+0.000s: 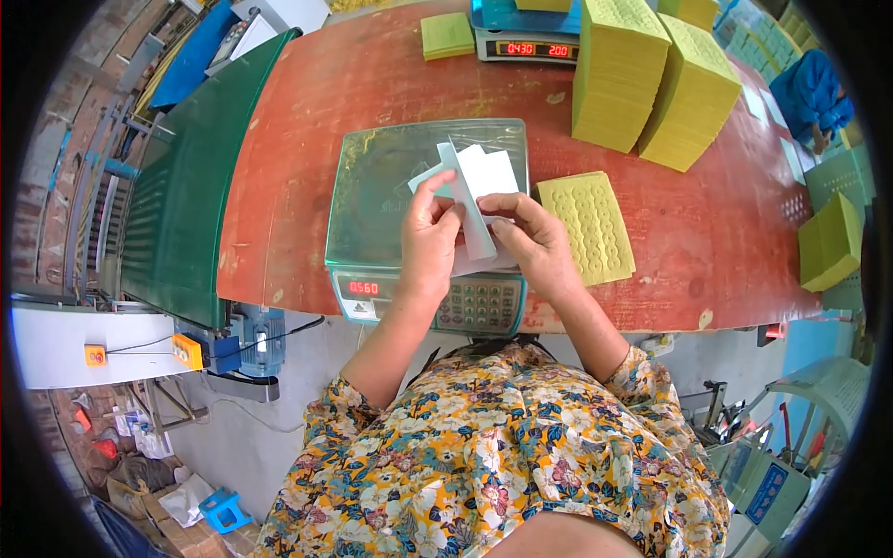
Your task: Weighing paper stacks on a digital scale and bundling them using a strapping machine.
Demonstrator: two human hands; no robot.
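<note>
Over the near digital scale (367,200), both hands are at a small sheaf of white paper slips (488,174). My left hand (432,244) is closed on the sheaf's left side, with thumb and fingers at a slip standing on edge. From the other side my right hand (537,244) pinches the lower part of the papers between thumb and bent fingers. The slips fan out at the top, and how many there are is hidden. To the right of the scale lies a low pile of yellow sheets (591,228) with embossed round patterns.
Tall yellow stacks (621,74) stand at the back right beside a second scale (527,46). A small yellow pile (447,35) lies left of it. Green machinery (186,177) borders the red table (288,139) on the left. A person in blue (811,98) is at far right.
</note>
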